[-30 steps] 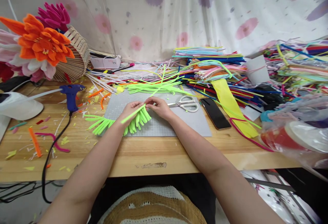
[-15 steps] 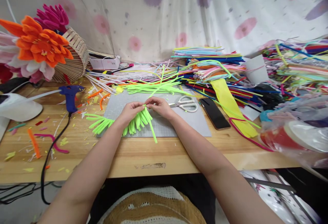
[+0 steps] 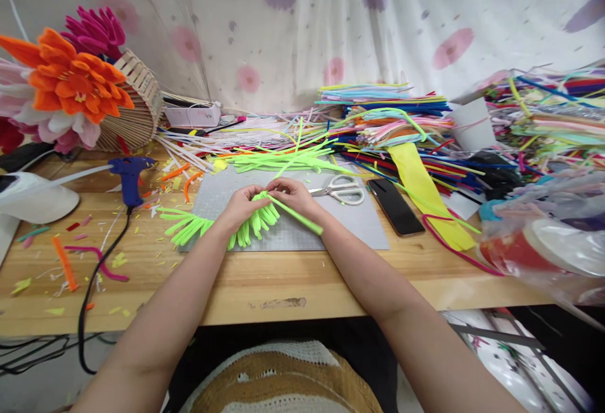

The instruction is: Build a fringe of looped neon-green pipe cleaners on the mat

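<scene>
Both hands meet over a grey cutting mat (image 3: 350,230). My left hand (image 3: 243,205) pinches the top edge of a fringe of bright green pipe cleaners (image 3: 253,227), whose looped ends hang toward me and spread to the left. With its fingertips close beside the left ones, my right hand (image 3: 290,195) grips a green pipe cleaner (image 3: 300,216) at the fringe's right end. That strand's free end slants down to my right wrist. Just right of the hand lie white-handled scissors (image 3: 346,190). The fingers hide the exact joint.
Loose green pipe cleaners (image 3: 283,159) lie behind the mat. A black phone (image 3: 396,207) and a yellow strip (image 3: 430,195) are to the right. At left are a blue glue gun (image 3: 127,180) with its cord, scattered scraps, and an orange flower (image 3: 80,85) in a basket.
The green strand at the fringe's right end has swung from hanging down to slanting rightward across my right wrist. Both hands stay in nearly the same place.
</scene>
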`<state>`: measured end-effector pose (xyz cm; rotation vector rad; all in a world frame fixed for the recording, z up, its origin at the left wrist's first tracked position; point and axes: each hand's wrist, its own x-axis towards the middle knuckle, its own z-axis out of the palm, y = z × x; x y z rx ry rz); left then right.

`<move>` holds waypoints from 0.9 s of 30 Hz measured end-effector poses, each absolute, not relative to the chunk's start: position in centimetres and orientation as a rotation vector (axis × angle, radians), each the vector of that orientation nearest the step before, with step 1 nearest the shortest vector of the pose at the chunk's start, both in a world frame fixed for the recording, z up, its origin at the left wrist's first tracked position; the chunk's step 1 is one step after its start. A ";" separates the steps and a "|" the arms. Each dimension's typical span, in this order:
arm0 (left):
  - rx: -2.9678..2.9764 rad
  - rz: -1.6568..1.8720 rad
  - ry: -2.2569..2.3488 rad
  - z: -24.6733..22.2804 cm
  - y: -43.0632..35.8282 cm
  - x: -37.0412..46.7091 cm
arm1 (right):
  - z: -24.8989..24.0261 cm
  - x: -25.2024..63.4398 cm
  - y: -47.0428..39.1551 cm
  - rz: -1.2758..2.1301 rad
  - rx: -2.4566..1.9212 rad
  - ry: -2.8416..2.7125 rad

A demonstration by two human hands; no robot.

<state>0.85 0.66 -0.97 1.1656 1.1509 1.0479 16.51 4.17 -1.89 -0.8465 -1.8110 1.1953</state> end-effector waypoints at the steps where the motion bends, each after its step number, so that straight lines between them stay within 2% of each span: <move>1: 1.182 1.070 1.178 -1.1 0.7 0.9 | -1.9 16.5 4.1 1.190 -0.851 -1.808; 7: 1.449 1.202 1.357 -1.8 0.9 1.5 | -2.0 15.7 3.9 1.115 -0.915 -1.730; 11: 1.591 1.224 1.526 -1.5 0.6 1.4 | -2.1 15.3 3.6 1.226 -0.903 -1.590; 16: 1.632 1.196 1.630 -1.4 0.4 1.1 | -2.2 15.3 3.5 1.290 -1.021 -1.683; 27: 1.037 1.309 1.418 -1.4 0.8 1.9 | -3.4 15.0 3.6 1.330 -1.110 -1.601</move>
